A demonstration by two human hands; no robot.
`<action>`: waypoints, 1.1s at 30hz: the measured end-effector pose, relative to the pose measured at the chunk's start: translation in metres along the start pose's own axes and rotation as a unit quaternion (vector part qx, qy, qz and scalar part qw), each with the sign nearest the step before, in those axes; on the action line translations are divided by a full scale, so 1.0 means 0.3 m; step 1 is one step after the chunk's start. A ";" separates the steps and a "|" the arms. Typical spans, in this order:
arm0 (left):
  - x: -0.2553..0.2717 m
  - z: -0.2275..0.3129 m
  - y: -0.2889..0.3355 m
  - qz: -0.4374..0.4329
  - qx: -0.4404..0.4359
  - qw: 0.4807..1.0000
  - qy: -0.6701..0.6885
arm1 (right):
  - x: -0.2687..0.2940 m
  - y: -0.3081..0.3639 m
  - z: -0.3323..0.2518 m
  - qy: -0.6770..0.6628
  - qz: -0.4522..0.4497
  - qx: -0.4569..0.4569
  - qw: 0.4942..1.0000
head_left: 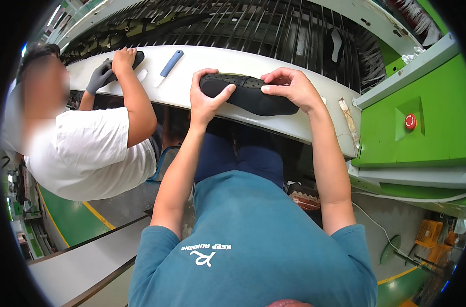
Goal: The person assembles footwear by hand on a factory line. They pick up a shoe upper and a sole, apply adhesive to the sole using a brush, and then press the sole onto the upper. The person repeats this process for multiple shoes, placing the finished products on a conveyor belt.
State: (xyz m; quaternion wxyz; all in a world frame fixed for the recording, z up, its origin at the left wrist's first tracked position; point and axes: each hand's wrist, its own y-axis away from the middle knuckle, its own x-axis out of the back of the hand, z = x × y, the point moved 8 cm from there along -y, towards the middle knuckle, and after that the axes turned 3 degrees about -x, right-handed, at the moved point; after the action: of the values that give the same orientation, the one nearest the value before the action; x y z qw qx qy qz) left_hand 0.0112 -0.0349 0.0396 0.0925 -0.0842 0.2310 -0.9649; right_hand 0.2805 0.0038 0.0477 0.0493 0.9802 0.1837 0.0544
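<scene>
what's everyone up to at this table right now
The person holds a black shoe over the white table: left hand gripping one end, right hand at its upper edge. To the left, a co-worker handles a dark piece, one hand gloved. A blue-handled tool lies between them.

Bright light fell on the fingers [279, 91] and white tabletop [202, 60]; below them lay deep shadow. Far outward, edges bowed into black; left of the fingers, a co-worker's head [45, 89] was blurred.
</scene>
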 end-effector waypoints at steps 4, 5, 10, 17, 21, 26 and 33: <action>-0.008 -0.007 -0.019 0.005 -0.020 1.000 -0.011 | 0.012 -0.012 0.025 -0.030 -0.022 0.009 0.999; -0.005 0.000 -0.015 0.013 -0.024 0.999 -0.020 | 0.012 -0.008 0.025 -0.048 -0.029 0.017 0.998; -0.018 0.013 -0.013 0.023 -0.043 0.997 -0.060 | 0.045 0.000 0.084 -0.101 -0.052 0.047 0.992; -0.022 -0.017 -0.006 0.034 0.000 0.999 -0.030 | 0.041 0.025 0.084 -0.095 -0.020 0.057 0.994; -0.034 -0.018 -0.015 0.042 -0.001 0.999 -0.024 | 0.053 0.026 0.089 -0.100 -0.001 0.056 0.993; -0.051 -0.022 -0.023 0.056 0.008 0.997 -0.051 | 0.079 0.031 0.067 -0.072 0.043 0.088 0.993; -0.058 0.010 -0.013 0.072 0.018 0.991 -0.111 | 0.103 0.030 0.086 -0.068 0.074 0.099 0.990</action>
State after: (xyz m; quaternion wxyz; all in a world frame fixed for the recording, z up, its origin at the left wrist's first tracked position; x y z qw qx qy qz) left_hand 0.0283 -0.0290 0.0420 0.1881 -0.1720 0.2075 -0.9444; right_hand 0.3156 0.0048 0.0260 -0.0397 0.9926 0.1112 -0.0271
